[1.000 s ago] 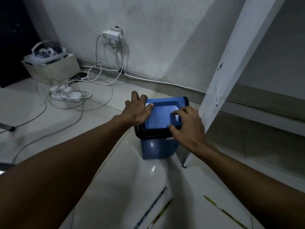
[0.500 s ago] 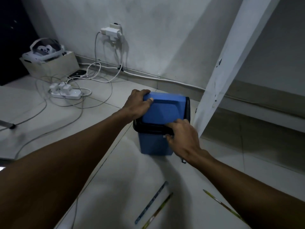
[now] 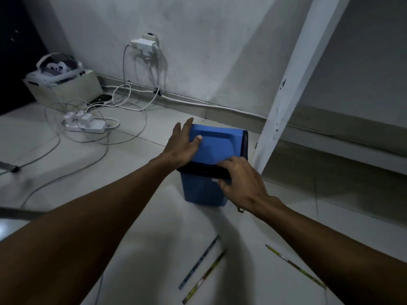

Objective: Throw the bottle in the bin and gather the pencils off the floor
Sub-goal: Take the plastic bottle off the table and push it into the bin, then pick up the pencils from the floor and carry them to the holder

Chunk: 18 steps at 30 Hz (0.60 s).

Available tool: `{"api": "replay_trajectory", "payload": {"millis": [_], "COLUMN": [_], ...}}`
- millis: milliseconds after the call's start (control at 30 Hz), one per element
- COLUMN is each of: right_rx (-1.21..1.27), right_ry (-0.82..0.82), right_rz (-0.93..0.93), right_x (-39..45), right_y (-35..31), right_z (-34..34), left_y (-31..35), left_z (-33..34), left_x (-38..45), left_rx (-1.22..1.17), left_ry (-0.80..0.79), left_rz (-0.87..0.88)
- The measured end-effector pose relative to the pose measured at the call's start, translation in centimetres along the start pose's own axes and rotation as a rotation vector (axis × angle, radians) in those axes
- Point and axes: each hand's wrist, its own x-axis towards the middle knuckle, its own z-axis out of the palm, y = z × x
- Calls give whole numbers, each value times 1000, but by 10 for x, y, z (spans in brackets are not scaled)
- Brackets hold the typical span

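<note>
bin (image 3: pixel 203 190), blue with a swing lid, stands on pale floor tiles (image 3: pixel 154 216) by a white post (image 3: pixel 293 84). left hand (image 3: pixel 181 144) lies flat on the lid; right hand (image 3: pixel 242 183) curls over its black rim. three pencils (image 3: pixel 199 263) lie nearer, apart from it.

Both forearms are seen bare to the frame's edge; no sleeves, rings or watch are worn on the left hand (image 3: pixel 181 146) or right hand (image 3: pixel 243 183).

both hands (image 3: pixel 184 146) on blue bin (image 3: pixel 204 190), three pencils (image 3: pixel 199 261) on floor
</note>
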Motion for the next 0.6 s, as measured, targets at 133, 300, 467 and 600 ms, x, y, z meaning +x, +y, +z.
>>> {"api": "replay_trajectory", "payload": {"millis": [133,300,467,600], "right_rx": [30,30,9,50], "right_ry": [47,10,-153,-277], "right_rz": [-22,-50,-27,48], "right_x": [-15,-47,-82,-110], "right_y": [0,6,18,31], "right_z": [-4,3,21,42], "left_y": [7,-1,-16,-36], "left_z": [17,42,68,97], "left_x": [-41,-101,-144,-162], "left_rx": [-78,110,186,361], "left_ry": [279,522,263,-139], "left_rz": [31,201,379,192]}}
